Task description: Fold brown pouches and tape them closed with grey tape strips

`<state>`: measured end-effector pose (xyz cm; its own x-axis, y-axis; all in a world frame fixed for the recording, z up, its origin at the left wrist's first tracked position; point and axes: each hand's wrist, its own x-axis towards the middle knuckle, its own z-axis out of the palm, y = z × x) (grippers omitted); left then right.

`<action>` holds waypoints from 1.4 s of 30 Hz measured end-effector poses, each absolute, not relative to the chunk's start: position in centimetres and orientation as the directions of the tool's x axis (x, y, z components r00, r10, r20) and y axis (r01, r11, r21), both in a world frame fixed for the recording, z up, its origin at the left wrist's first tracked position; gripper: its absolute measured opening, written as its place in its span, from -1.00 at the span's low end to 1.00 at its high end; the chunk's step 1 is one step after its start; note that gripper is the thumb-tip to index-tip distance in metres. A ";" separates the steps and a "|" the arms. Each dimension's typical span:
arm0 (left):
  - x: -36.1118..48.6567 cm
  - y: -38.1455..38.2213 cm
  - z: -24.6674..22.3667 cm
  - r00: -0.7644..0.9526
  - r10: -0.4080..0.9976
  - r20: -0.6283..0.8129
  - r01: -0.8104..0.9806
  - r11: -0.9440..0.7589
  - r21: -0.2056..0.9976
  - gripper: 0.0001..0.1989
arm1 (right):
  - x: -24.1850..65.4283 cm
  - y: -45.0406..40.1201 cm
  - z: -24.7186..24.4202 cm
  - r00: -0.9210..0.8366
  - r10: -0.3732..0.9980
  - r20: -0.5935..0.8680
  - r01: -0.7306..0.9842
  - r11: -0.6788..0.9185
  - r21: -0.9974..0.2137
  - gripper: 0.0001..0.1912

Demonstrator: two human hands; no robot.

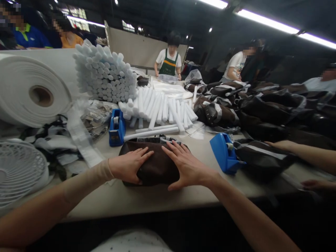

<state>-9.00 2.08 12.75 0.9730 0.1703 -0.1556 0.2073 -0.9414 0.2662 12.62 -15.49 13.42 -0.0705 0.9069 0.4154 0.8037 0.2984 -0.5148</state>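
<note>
A dark brown leather bag (pixel 157 166) lies on the table in front of me. My left hand (pixel 130 165) rests on its left side, fingers spread over the top. On the right side my right hand (pixel 185 166) presses with its fingers apart and the thumb low on the front. Behind the bag lies a white foam rod (pixel 152 133), its near end close to the bag's back left edge. A blue tape dispenser (pixel 117 127) stands at the back left of the bag, and another blue dispenser (pixel 225 153) stands to its right.
White foam rods (pixel 162 106) lie piled behind the bag, beside a bundled stack (pixel 105 75). A large white roll (pixel 28 91) and a white fan (pixel 21 173) stand left. Dark bags (pixel 270 112) crowd the right, where a co-worker's hands (pixel 285 145) reach in. Several people are farther back.
</note>
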 end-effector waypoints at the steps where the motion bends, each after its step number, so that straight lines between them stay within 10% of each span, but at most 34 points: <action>1: -8.9 2.1 12.6 0.970 0.177 -0.168 0.217 -0.941 0.260 0.12 | 12.3 -16.0 12.7 -0.042 0.911 0.411 0.825 0.264 -0.499 0.18; 10: -9.0 1.7 12.1 0.976 0.196 -0.096 0.210 -0.962 0.175 -0.07 | 13.2 -15.7 11.9 -0.103 0.994 0.034 0.991 0.105 -0.077 -0.16; 21: -9.9 -0.4 5.3 0.928 0.247 0.279 0.298 -0.942 -0.157 -0.22 | 13.1 -17.4 5.1 -0.169 0.891 0.420 0.962 0.057 0.267 -0.38; 30: -10.4 -0.6 2.4 0.908 0.149 0.391 0.258 -0.935 -0.243 -0.28 | 14.2 -17.8 3.0 -0.292 0.836 0.465 0.944 0.174 0.281 -0.38; 42: -10.8 -1.0 8.6 0.997 0.073 0.006 0.073 -0.997 0.029 -0.19 | 14.6 -19.0 2.2 -0.279 0.904 0.324 0.950 0.211 0.229 -0.28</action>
<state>-10.76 -1.00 8.64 0.9973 0.0730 0.0056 0.0728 -0.9969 0.0286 14.59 -19.01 2.25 -0.2786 0.9041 0.3241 0.9503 0.2107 0.2291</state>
